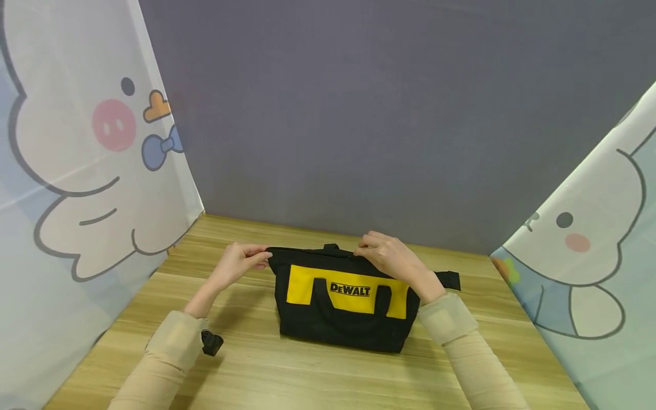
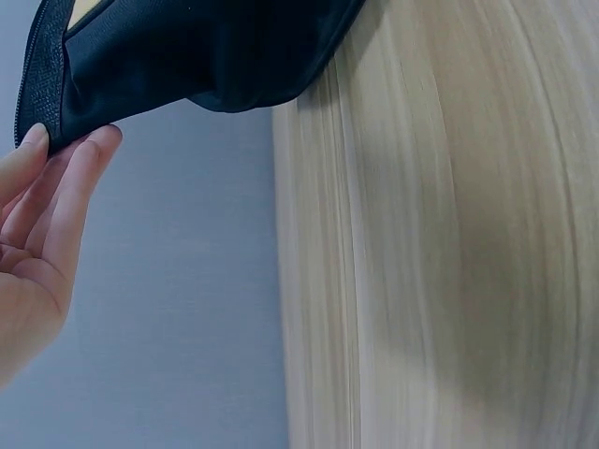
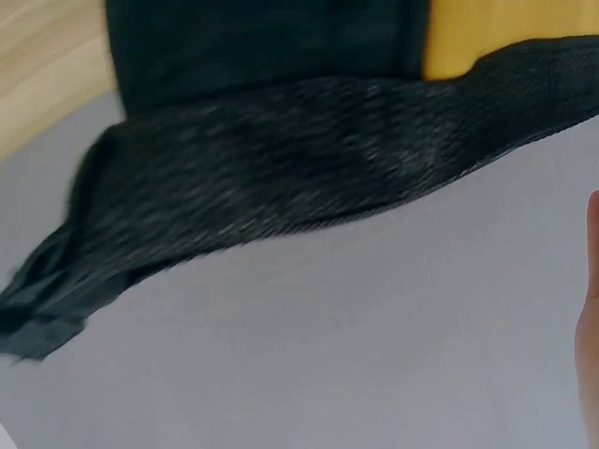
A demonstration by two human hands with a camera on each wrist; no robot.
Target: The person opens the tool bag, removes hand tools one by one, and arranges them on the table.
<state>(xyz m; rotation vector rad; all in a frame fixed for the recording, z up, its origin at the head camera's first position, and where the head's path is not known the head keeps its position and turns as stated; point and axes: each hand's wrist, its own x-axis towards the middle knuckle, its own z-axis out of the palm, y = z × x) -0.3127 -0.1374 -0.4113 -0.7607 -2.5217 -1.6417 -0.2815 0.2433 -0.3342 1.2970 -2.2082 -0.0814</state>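
A black and yellow DeWalt tool bag (image 1: pixel 348 304) stands upright on the wooden table, its two handles hanging down the front. My left hand (image 1: pixel 237 265) pinches the top left corner of the bag, at the end of the zipper. The left wrist view shows that thumb and the fingers (image 2: pixel 80 178) on the black fabric edge. At the top edge, right of the middle, my right hand (image 1: pixel 384 254) has its fingers curled and pinched on the zipper; the pull itself is hidden. Just a sliver of the right hand (image 3: pixel 590 327) shows in the right wrist view.
A black fabric tab (image 1: pixel 449 280) sticks out at the bag's right end. The wooden table (image 1: pixel 307 376) has a grey wall (image 1: pixel 333 114) behind it and cartoon-printed curtains (image 1: pixel 66 142) on both sides. A small black device (image 1: pixel 211 343) is at the left wrist.
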